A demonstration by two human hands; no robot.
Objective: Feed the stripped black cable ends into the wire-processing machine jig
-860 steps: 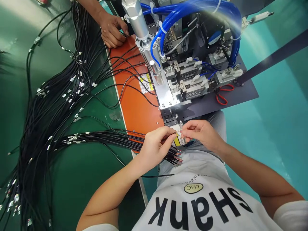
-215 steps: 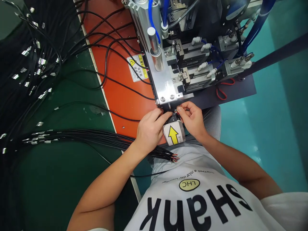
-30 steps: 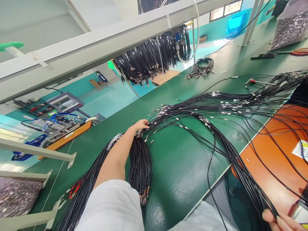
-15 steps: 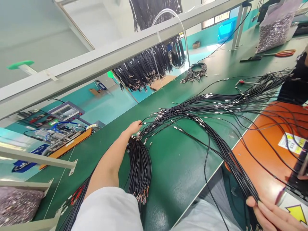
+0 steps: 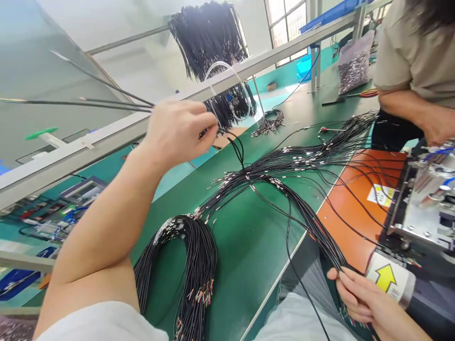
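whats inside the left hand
Black cables, gripped by the left hand: ends jut out on one side, lengths droop from the other. The stretch inside is covered, so how they lie there cannot be seen.

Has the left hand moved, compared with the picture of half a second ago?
Yes, upward: the left hand was below the pale beam in the view; now it overlaps the beam, holding a few black cables.
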